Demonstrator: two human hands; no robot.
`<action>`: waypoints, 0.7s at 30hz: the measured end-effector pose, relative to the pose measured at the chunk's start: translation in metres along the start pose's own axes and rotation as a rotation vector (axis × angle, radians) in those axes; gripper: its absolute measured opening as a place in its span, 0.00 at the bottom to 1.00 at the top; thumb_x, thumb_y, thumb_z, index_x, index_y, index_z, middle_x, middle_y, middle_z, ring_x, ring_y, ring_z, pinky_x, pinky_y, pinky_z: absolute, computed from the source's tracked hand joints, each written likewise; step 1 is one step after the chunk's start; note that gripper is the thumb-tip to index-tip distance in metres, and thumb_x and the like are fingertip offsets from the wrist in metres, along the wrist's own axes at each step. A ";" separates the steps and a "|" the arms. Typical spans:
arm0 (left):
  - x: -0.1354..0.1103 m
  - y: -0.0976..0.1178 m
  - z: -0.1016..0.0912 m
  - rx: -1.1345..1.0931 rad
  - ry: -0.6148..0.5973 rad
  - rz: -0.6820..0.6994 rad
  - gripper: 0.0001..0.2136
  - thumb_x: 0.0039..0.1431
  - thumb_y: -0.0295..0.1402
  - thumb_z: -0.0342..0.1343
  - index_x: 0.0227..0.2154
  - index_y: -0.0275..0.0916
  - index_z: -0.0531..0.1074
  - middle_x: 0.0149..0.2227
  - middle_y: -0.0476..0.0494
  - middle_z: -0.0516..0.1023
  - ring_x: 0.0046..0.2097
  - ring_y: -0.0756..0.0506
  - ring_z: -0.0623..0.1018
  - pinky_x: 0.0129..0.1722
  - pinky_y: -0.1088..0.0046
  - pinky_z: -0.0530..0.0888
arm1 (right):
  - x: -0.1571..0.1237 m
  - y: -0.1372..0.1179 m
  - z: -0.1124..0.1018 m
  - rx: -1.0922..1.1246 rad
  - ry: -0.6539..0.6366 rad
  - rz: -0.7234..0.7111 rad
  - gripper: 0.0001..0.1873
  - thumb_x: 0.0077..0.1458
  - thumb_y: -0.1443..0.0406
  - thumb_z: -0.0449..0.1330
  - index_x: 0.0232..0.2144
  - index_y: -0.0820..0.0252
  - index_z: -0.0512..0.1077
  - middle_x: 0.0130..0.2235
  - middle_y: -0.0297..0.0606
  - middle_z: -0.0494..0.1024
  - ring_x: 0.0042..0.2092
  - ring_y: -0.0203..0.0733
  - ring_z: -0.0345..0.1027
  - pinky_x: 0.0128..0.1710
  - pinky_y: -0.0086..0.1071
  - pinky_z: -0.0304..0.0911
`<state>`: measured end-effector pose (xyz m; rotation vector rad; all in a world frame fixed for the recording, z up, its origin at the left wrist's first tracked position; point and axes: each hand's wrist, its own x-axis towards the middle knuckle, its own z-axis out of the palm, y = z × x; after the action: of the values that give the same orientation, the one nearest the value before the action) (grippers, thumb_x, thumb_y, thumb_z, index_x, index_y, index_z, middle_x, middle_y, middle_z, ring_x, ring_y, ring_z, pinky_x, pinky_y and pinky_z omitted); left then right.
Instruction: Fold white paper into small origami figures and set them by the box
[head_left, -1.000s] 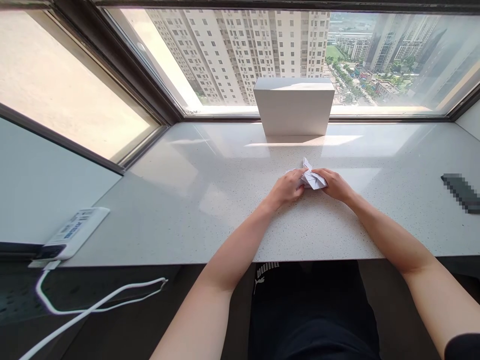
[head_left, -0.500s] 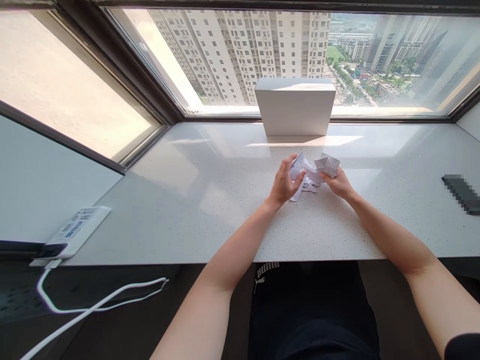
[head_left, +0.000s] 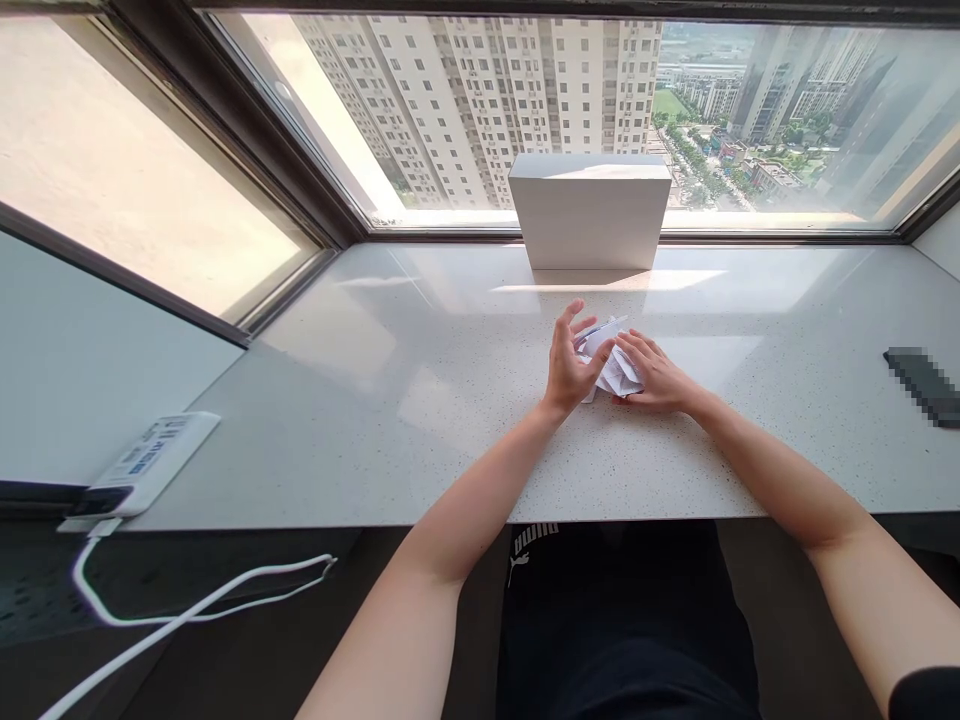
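Observation:
A loose bunch of creased white paper pieces [head_left: 619,372] lies on the pale speckled counter, squeezed between my two hands. My left hand [head_left: 571,362] curves around its left side, thumb across the front and paper between thumb and fingers; the index finger sticks up. From the right, my right hand [head_left: 654,375] presses on the bunch, fingers over the top and thumb low at the near side. Both palms and part of the paper are hidden.
Beyond the hands a white box [head_left: 590,225] stands against the window. A blurred dark phone-like object [head_left: 924,385] lies at the far right. At the left edge sits a white power strip [head_left: 154,460] with a white cable [head_left: 187,615] hanging below the counter [head_left: 360,420].
My right hand has brought its folded paper down and left onto the other pieces and now presses there. The left hand has stayed nearly in place, its index finger raised a little.

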<state>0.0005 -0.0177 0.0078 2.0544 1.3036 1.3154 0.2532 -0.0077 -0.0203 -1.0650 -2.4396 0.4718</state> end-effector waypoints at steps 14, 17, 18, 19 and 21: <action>0.002 -0.001 -0.009 0.100 -0.190 0.144 0.27 0.82 0.54 0.64 0.71 0.42 0.76 0.80 0.27 0.76 0.81 0.28 0.75 0.81 0.38 0.73 | -0.001 0.030 -0.007 0.147 -0.108 0.112 0.82 0.50 0.35 0.87 0.92 0.48 0.52 0.91 0.59 0.50 0.92 0.81 0.31 0.89 0.78 0.44; 0.001 0.002 -0.009 0.152 -0.328 0.182 0.33 0.78 0.57 0.68 0.75 0.43 0.75 0.83 0.27 0.72 0.84 0.26 0.70 0.84 0.37 0.70 | -0.003 0.036 -0.004 0.124 -0.079 0.194 0.86 0.48 0.35 0.88 0.93 0.52 0.50 0.91 0.62 0.49 0.92 0.81 0.33 0.89 0.77 0.43; 0.000 0.002 -0.009 0.170 -0.377 0.191 0.37 0.76 0.59 0.69 0.77 0.43 0.74 0.84 0.26 0.70 0.85 0.25 0.68 0.85 0.36 0.67 | -0.003 0.037 -0.003 0.113 -0.068 0.208 0.85 0.50 0.35 0.87 0.93 0.53 0.49 0.91 0.63 0.49 0.92 0.80 0.33 0.89 0.77 0.42; 0.000 0.003 -0.007 0.185 -0.422 0.198 0.40 0.75 0.60 0.70 0.79 0.44 0.72 0.85 0.27 0.68 0.86 0.24 0.66 0.87 0.35 0.64 | -0.003 0.037 -0.001 0.102 -0.056 0.211 0.84 0.52 0.34 0.86 0.93 0.54 0.48 0.91 0.63 0.49 0.92 0.80 0.33 0.90 0.76 0.42; -0.003 0.002 -0.004 0.213 -0.490 0.196 0.44 0.73 0.61 0.72 0.83 0.46 0.69 0.86 0.28 0.66 0.88 0.24 0.64 0.89 0.33 0.60 | -0.003 0.038 0.001 0.083 -0.044 0.201 0.82 0.55 0.34 0.84 0.93 0.54 0.47 0.91 0.62 0.51 0.92 0.79 0.33 0.90 0.76 0.41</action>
<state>-0.0020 -0.0212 0.0094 2.4947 1.0744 0.6855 0.2774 0.0141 -0.0395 -1.2826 -2.3387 0.6622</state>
